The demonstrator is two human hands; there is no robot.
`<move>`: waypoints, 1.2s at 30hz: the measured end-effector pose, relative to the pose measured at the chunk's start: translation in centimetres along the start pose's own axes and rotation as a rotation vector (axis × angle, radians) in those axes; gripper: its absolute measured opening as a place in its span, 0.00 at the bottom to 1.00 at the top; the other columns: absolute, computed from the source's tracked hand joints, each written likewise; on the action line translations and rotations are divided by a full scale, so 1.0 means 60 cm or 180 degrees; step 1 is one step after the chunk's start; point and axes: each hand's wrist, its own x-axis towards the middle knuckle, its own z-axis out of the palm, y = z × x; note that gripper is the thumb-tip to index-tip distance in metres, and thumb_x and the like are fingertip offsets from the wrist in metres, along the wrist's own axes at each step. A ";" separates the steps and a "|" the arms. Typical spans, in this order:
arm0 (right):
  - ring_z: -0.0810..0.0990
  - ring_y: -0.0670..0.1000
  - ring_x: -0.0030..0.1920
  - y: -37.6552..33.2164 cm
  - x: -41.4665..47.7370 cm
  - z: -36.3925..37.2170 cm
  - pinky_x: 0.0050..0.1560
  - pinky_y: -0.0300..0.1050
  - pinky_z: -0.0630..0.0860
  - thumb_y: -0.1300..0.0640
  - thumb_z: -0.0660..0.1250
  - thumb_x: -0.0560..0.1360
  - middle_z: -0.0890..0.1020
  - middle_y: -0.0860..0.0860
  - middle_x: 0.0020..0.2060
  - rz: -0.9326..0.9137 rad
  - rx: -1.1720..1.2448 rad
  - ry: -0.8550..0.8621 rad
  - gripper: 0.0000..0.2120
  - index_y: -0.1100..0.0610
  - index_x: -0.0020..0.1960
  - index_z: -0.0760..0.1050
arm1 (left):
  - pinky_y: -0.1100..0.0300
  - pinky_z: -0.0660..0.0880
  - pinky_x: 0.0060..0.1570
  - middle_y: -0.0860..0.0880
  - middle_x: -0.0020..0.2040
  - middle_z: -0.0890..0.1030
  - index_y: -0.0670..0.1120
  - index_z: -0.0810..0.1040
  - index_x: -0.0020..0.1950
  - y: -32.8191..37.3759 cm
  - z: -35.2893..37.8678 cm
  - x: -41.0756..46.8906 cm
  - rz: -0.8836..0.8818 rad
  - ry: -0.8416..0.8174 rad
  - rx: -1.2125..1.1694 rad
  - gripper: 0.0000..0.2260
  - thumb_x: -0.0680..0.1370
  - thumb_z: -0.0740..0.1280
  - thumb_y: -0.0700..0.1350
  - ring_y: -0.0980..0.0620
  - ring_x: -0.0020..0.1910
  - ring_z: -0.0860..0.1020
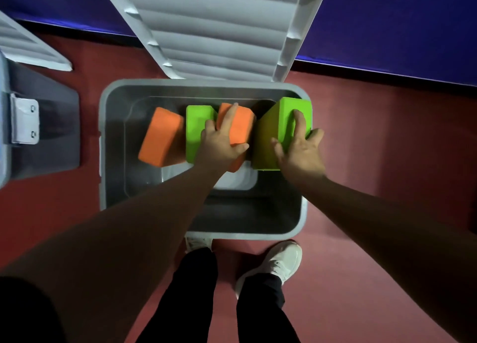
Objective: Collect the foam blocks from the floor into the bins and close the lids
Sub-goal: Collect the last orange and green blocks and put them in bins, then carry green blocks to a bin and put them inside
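- While we leaned over the bin (104, 146), where were the foam blocks?

- Four of them were at it. Our right grip (299, 149) was clamped on a green block (286, 115), fingers over its top and thumb on its near side. That block stood tilted at the bin's right rim, and we judged it not yet down on the bottom. Our left grip (222, 141) held an orange block (240, 128) just beside it, thumb round the near edge, with one finger resting on a second green block (196, 136). Another orange block (161, 139) lay tilted at the left, touching that second green one.

- So how far along were we?

- Midway at best, by our reckoning. Two blocks were settled and two were in our grips, waiting to be let go. The near half of the bin's bottom was bare, so there was room for more. The lid (214, 33) stood raised against the blue wall (400, 20), so closing was not yet done.

- And beyond that bin?

- The other bin (51, 126) stood to our left on the red floor (361, 136), its own lid (31, 46) open too. We could not tell what it held. No loose block showed on the stretch of floor around our white shoes (278, 260), though most of the room was out of sight.
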 end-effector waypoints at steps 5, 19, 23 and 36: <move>0.72 0.67 0.61 0.005 0.018 0.062 0.62 0.59 0.71 0.50 0.64 0.79 0.64 0.63 0.63 0.0035 0.0037 -0.0369 0.35 0.56 0.79 0.51 | 0.56 0.65 0.65 0.36 0.62 0.72 0.51 0.61 0.79 -0.026 0.041 0.030 0.0218 -0.0331 -0.0067 0.34 0.75 0.70 0.43 0.38 0.62 0.72; 0.72 0.63 0.63 -0.269 -0.127 -0.453 0.65 0.57 0.70 0.43 0.66 0.75 0.69 0.59 0.62 -0.0202 -0.0049 -0.0006 0.28 0.59 0.68 0.66 | 0.53 0.73 0.60 0.41 0.59 0.75 0.41 0.76 0.62 0.206 -0.493 -0.102 0.0641 0.0221 0.0153 0.17 0.76 0.69 0.46 0.42 0.55 0.78; 0.72 0.63 0.63 -0.404 -0.247 -0.671 0.64 0.59 0.71 0.39 0.63 0.75 0.69 0.58 0.63 -0.0375 -0.0106 0.0321 0.30 0.57 0.69 0.66 | 0.48 0.72 0.61 0.44 0.62 0.74 0.44 0.74 0.64 0.342 -0.725 -0.222 0.0945 0.0392 0.0258 0.18 0.77 0.67 0.50 0.43 0.59 0.75; 0.77 0.56 0.57 -0.638 -0.493 -1.046 0.56 0.52 0.76 0.36 0.60 0.77 0.65 0.57 0.70 -0.1396 -0.0042 0.1182 0.33 0.55 0.74 0.62 | 0.50 0.76 0.57 0.46 0.64 0.74 0.46 0.72 0.67 0.543 -1.154 -0.565 0.1162 0.1866 0.0336 0.21 0.79 0.63 0.56 0.48 0.58 0.76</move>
